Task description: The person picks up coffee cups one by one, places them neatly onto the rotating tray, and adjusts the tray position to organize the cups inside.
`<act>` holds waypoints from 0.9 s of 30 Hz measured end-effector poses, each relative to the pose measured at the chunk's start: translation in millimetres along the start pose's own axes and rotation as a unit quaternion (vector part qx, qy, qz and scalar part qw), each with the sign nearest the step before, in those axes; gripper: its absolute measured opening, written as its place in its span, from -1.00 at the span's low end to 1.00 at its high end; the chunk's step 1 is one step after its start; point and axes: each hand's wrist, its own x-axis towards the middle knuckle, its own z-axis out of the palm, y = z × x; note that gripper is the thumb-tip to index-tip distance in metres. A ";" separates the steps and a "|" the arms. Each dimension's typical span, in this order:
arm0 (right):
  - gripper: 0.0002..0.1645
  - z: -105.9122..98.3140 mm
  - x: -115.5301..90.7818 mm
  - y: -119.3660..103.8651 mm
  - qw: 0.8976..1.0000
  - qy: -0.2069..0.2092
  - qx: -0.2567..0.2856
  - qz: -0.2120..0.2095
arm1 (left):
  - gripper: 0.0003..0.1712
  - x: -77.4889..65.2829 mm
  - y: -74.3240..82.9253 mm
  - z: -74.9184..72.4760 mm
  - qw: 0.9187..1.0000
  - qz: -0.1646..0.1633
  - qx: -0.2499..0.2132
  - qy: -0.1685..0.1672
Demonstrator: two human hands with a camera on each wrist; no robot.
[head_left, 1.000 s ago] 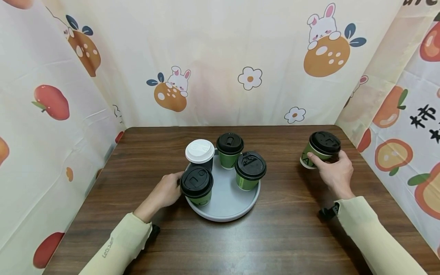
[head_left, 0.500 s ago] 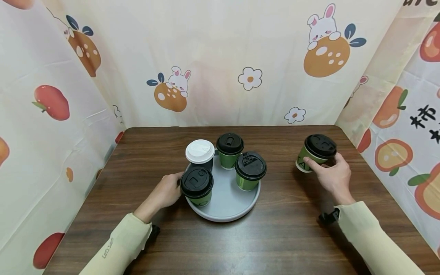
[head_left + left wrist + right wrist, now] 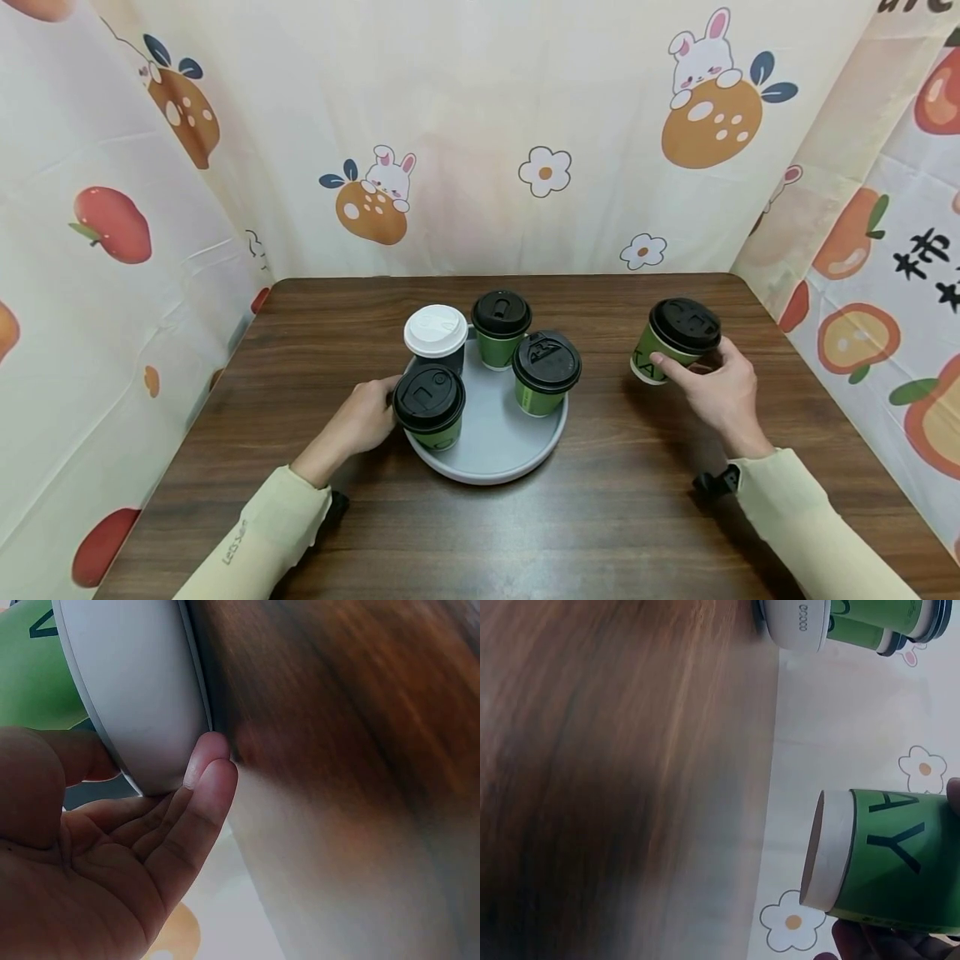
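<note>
My left hand (image 3: 366, 417) grips the left rim of a round grey tray (image 3: 491, 454). In the left wrist view the thumb lies over the tray's rim (image 3: 131, 682) and the fingertips (image 3: 214, 780) press its outer side. On the tray stand several lidded paper cups: a front green cup (image 3: 438, 437) and two others in green, all black-lidded, plus a dark cup with a white lid (image 3: 435, 331). Right of the tray, my right hand (image 3: 723, 396) holds another green paper cup (image 3: 651, 352) with a black lid, slightly tilted. Its base hangs above the table in the right wrist view.
The brown wooden table (image 3: 570, 533) carries everything. Printed cloth (image 3: 480, 100) with fruit and rabbits hangs behind the table and along both sides. Bare tabletop separates the held cup from the tray.
My right hand has carried the green cup to the left and slightly nearer me, towards the tray. The left hand, the tray and its cups have stayed put.
</note>
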 end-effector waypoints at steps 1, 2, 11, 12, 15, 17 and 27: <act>-0.20 0.4 -1.0 -0.6 1.000 -0.001 0.004 -0.007 | -0.66 -0.1 0.0 0.0 1.000 -0.003 -0.002 -0.001; -0.22 0.7 -2.1 -1.2 1.000 -0.002 0.006 -0.012 | -0.65 -0.2 0.2 -0.1 1.000 -0.007 -0.004 -0.002; -0.25 2.3 -9.4 -2.8 0.998 -0.020 0.020 -0.055 | -0.68 -0.6 0.1 -0.3 1.000 0.000 -0.003 0.002; -0.26 2.5 -10.2 -2.9 0.998 -0.021 0.024 -0.060 | -0.67 -0.6 0.0 -0.4 1.000 0.002 -0.002 0.002; -0.29 3.2 -11.8 -3.2 0.996 -0.024 0.037 -0.075 | -0.65 -0.8 0.1 -1.0 1.000 0.001 -0.003 0.001; -0.32 3.5 -12.6 -3.3 0.995 -0.026 0.046 -0.084 | -0.63 -0.9 0.3 -1.4 1.000 -0.001 -0.003 -0.001; -0.29 3.4 -19.5 -1.9 0.989 -0.071 0.073 -0.105 | -0.64 -0.8 0.9 -1.4 1.000 -0.003 -0.004 -0.002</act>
